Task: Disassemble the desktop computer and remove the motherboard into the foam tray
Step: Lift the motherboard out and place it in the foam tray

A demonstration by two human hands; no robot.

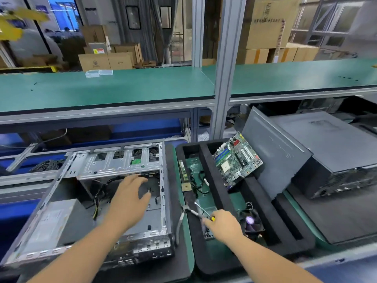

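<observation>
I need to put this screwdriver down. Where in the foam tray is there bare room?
The front of the left slot, nearer than the right hand, shows bare green floor. The narrow right slot in front of the motherboard looks free too. Crowded: the left slot's far part with cables and the fan beside the hand.

The open case (106,193) lies left of the foam tray (216,180) (motherboard (237,160) inside, tilted).
</observation>
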